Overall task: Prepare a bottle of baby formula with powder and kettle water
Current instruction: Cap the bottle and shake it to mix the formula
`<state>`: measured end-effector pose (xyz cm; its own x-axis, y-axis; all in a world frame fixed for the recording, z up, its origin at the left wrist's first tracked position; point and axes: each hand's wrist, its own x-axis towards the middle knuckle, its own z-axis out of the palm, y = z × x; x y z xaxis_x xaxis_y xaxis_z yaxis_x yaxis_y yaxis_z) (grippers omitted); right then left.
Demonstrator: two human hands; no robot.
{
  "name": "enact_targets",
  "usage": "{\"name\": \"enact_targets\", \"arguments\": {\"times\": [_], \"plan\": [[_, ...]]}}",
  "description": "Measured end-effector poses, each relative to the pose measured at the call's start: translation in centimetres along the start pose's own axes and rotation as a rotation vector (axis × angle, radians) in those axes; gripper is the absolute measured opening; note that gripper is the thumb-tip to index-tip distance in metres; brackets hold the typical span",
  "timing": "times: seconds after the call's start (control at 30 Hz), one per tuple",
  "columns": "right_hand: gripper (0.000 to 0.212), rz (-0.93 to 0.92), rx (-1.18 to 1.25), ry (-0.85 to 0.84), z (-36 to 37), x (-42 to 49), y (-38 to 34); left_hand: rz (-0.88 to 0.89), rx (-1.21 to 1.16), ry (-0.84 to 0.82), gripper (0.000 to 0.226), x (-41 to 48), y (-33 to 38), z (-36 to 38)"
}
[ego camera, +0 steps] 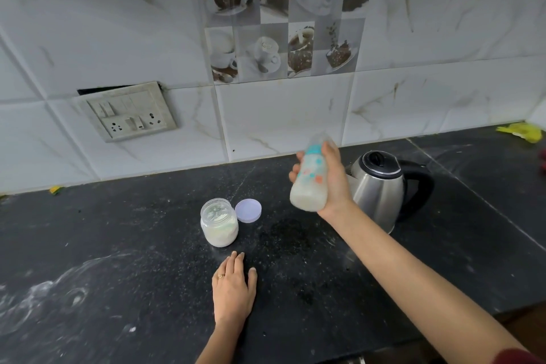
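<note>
Head camera looks down on a black counter (118, 245) with a steel kettle (381, 189). Just left of the kettle, the right hand (334, 180) grips a tilted, milky baby bottle (310, 183) in the air. Further left of the kettle, the left hand (235, 289) lies flat, fingers straight. An open powder jar (219, 221) stands there too, its lilac lid (248, 210) on the kettle's side.

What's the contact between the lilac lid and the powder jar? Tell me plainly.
Cannot tell. In the head view the powder jar overlaps the lilac lid at its left edge, no counter showing between them; contact or a hidden gap both fit.
</note>
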<state>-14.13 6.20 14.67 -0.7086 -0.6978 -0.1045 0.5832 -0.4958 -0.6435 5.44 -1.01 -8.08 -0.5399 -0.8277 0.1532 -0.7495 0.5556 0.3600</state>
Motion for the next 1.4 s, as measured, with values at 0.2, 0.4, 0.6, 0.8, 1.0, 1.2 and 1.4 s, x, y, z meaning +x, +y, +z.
{"name": "enact_targets", "arguments": {"times": [0.2, 0.4, 0.6, 0.8, 1.0, 1.2, 1.4], "plan": [[0.031, -0.012, 0.09, 0.003, 1.0, 0.1, -0.7, -0.01, -0.02, -0.04, 0.051, 0.0, 0.3, -0.2], [0.034, -0.038, 0.081, 0.07, 1.2, 0.6, -0.5, 0.004, -0.018, -0.021, 0.067, 0.0, 0.1, -0.2], [0.028, -0.008, 0.024, 0.069, 1.0, 0.2, 0.1, 0.007, -0.027, -0.014, 0.065, 0.1, 0.1, -0.2], [0.031, 0.021, -0.009, 0.026, 0.9, -0.4, 0.8, 0.014, -0.025, -0.001, 0.059, 0.0, 0.0, -0.1], [0.034, -0.006, 0.048, 0.051, 2.0, 0.4, 0.0, 0.014, -0.049, -0.006, 0.047, 0.0, -0.1, 0.1], [0.041, -0.032, 0.072, 0.09, 2.5, 1.3, -1.1, 0.012, -0.057, -0.022, 0.046, -0.1, -0.1, 0.1], [0.032, -0.048, 0.054, 0.03, 2.6, 1.3, -1.2, 0.027, -0.05, -0.001, 0.045, 0.1, -0.4, 0.4]]}}
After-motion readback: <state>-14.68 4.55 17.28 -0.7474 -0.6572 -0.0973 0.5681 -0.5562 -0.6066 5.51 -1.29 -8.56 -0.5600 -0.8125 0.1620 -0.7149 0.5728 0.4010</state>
